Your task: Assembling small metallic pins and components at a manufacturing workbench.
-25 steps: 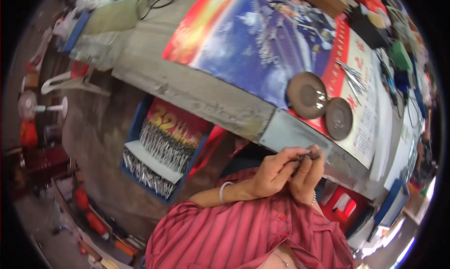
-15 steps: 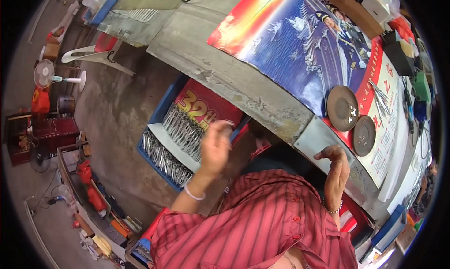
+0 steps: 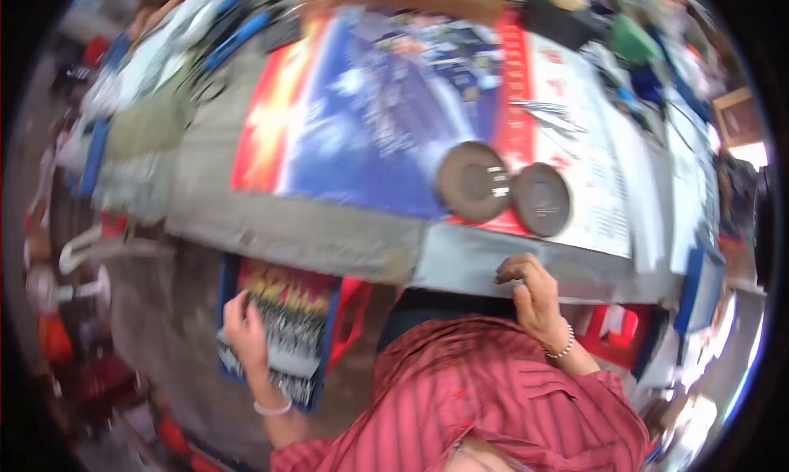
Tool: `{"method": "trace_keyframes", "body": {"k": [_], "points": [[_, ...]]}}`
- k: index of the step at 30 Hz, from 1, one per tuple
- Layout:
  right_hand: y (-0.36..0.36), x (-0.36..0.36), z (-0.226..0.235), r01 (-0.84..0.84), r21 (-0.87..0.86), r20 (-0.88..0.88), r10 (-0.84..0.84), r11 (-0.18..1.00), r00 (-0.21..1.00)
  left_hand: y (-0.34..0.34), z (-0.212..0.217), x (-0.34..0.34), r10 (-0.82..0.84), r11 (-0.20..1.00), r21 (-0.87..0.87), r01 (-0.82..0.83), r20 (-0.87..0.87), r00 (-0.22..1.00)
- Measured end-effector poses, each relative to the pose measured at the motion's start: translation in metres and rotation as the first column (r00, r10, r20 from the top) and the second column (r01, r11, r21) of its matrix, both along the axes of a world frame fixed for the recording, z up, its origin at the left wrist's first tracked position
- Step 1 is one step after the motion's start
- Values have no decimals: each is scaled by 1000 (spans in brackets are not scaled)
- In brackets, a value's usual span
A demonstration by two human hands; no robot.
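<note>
Covering most of the workbench is a large glossy poster, red at its left end and deep blue through the middle, with a red vertical band and a white printed sheet to its right. Two round dark metal discs sit side by side on the poster's lower edge, touching or nearly so, close to the bench's front lip. Below the bench on the floor stands a shallow blue tray with a red and yellow printed panel at its far end and rows of thin grey metal pieces filling the rest.

Reaching down to that tray, the left hand lies on its left edge with the fingers curled downward among the metal pieces; motion blur hides whether they pinch anything. A pale bangle circles the left wrist. The right hand is raised at the bench's front edge, just below the discs, fingers bent loosely inward and close together, holding nothing visible. A beaded bracelet sits on that wrist above a red striped sleeve.
</note>
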State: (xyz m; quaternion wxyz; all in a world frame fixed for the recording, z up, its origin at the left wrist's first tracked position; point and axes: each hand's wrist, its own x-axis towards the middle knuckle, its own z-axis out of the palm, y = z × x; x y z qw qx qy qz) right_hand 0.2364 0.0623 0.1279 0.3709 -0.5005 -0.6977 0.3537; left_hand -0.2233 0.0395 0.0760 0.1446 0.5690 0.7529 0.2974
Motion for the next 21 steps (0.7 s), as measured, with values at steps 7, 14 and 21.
{"method": "trace_keyframes", "body": {"k": [7,14,21], "points": [[-41,80,-37,467,149,146,-487,871,861,153,99,234,-787,617,209,758,162,596],[-48,93,-58,496,398,206,-602,772,771,252,22,451,-977,168,246,955,-84,194],[-43,98,-54,482,415,203,-595,771,778,274,-1,497,-946,72,47,996,-314,83]]}}
